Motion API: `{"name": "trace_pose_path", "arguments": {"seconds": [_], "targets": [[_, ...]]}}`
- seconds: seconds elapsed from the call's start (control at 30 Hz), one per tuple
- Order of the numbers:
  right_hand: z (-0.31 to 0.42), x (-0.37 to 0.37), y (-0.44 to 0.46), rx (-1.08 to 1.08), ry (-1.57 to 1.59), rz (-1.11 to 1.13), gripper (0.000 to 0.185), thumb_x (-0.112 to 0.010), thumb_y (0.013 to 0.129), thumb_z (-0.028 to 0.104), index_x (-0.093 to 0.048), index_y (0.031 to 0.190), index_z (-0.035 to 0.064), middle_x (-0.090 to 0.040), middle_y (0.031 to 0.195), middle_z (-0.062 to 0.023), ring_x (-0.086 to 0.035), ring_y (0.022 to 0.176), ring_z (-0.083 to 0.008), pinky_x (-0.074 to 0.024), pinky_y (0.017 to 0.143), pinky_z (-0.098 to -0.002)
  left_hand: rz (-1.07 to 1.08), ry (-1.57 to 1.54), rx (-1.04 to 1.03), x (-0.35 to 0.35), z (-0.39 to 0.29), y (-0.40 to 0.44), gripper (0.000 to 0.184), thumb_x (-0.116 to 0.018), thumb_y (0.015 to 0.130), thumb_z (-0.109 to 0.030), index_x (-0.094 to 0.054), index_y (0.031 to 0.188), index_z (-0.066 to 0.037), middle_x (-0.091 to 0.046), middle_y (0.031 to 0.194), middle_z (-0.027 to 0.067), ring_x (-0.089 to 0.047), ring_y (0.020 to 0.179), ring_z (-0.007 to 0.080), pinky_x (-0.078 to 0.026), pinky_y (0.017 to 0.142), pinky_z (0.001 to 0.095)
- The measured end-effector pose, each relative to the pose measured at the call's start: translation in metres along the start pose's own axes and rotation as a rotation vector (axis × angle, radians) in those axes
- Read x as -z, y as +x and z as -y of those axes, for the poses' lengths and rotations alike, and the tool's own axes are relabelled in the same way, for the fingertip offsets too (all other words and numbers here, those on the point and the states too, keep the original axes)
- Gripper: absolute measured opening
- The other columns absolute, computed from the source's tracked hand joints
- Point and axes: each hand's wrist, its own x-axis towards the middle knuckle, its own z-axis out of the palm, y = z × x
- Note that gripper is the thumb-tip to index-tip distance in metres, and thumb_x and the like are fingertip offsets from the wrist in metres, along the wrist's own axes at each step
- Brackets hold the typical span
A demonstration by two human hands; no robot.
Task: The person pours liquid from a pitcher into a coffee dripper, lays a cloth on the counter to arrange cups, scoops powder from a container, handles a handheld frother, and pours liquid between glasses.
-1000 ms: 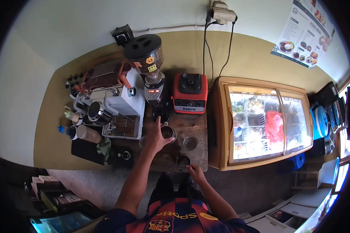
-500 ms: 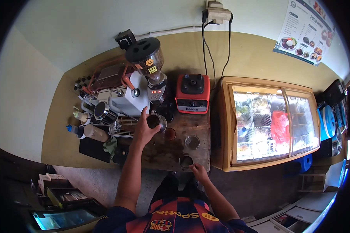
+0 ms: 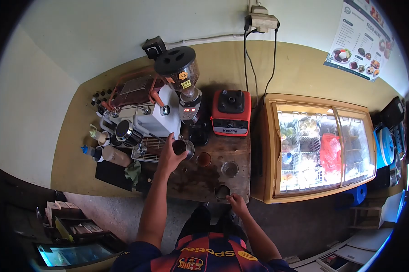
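Observation:
My left hand (image 3: 169, 159) is closed around a small cup (image 3: 179, 146) with dark contents, held at the left part of the wooden table (image 3: 193, 181). Just behind that cup shows a shiny metal vessel (image 3: 190, 149), partly covered by it. Near the table's front edge, my right hand (image 3: 237, 204) pinches the edge or handle of a small round dark-rimmed vessel (image 3: 222, 191); whether it is a cup or a strainer I cannot tell. Between the hands stand a glass of reddish-brown liquid (image 3: 204, 159) and a clear glass (image 3: 230, 169).
Behind the table are a coffee grinder (image 3: 186, 86) with beans and a red blender base (image 3: 231, 113). To the left stands an espresso machine (image 3: 143, 118) with a drip tray, bottles (image 3: 116, 155) and a green cloth (image 3: 133, 171). A lit display fridge (image 3: 270, 149) borders the right.
The whole view has shifted slightly, so everything appears a little further right and lower. Both hands keep their grips and stay nearly in place over the table.

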Motion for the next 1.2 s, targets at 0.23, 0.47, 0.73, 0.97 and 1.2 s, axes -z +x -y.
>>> {"name": "trace_pose_path", "arguments": {"seconds": [0.23, 0.47, 0.73, 0.97, 1.2], "targets": [[-0.011, -0.006, 0.000, 0.003, -0.022, 0.002, 0.038, -0.062, 0.094, 0.032, -0.060, 0.080, -0.0029, -0.058, 0.069, -0.0091, -0.055, 0.073, -0.0155, -0.0447, 0.068, -0.0352, -0.070, -0.169, 0.008, 0.023, -0.033, -0.122, 0.087, -0.083, 0.076, -0.023, -0.036, 0.147, -0.001, -0.055, 0.133, 0.0185, -0.054, 0.124, 0.0301, -0.042, 0.107, 0.0406], [-0.013, -0.015, -0.001, -0.039, 0.014, -0.064, 0.037, -0.060, 0.096, 0.029, -0.055, 0.075, 0.0000, -0.055, 0.067, -0.0051, -0.057, 0.071, -0.0134, -0.0474, 0.068, -0.0326, 0.055, -0.247, 0.035, 0.007, 0.031, -0.197, 0.084, -0.085, 0.077, -0.026, -0.039, 0.143, -0.001, -0.056, 0.128, 0.0196, -0.057, 0.121, 0.0334, -0.044, 0.104, 0.0410], [-0.014, -0.060, -0.040, -0.064, 0.132, -0.302, 0.029, -0.057, 0.099, 0.024, -0.064, 0.084, -0.0002, -0.065, 0.075, -0.0059, -0.064, 0.072, -0.0127, -0.0533, 0.068, -0.0282, -0.091, -0.070, 0.110, 0.145, 0.194, -0.218, 0.078, -0.085, 0.072, -0.020, -0.045, 0.137, -0.002, -0.055, 0.131, 0.0202, -0.054, 0.125, 0.0361, -0.042, 0.108, 0.0441], [-0.015, -0.159, -0.091, -0.125, 0.372, -0.419, 0.030, -0.061, 0.100, 0.031, -0.065, 0.092, 0.0030, -0.066, 0.079, -0.0042, -0.066, 0.079, -0.0144, -0.0540, 0.076, -0.0319, -0.273, 0.091, 0.327, 0.234, 0.431, -0.160, 0.081, -0.082, 0.074, -0.010, -0.040, 0.143, 0.001, -0.049, 0.142, 0.0227, -0.047, 0.133, 0.0382, -0.035, 0.115, 0.0420], [0.029, -0.223, -0.137, -0.156, 0.440, -0.460, 0.030, -0.061, 0.100, 0.031, -0.064, 0.091, 0.0021, -0.065, 0.084, -0.0055, -0.066, 0.079, -0.0152, -0.0551, 0.078, -0.0321, -0.295, 0.179, 0.296, 0.209, 0.511, -0.136, 0.089, -0.082, 0.078, -0.018, -0.032, 0.149, 0.002, -0.039, 0.151, 0.0254, -0.036, 0.142, 0.0420, -0.030, 0.119, 0.0456]]}}
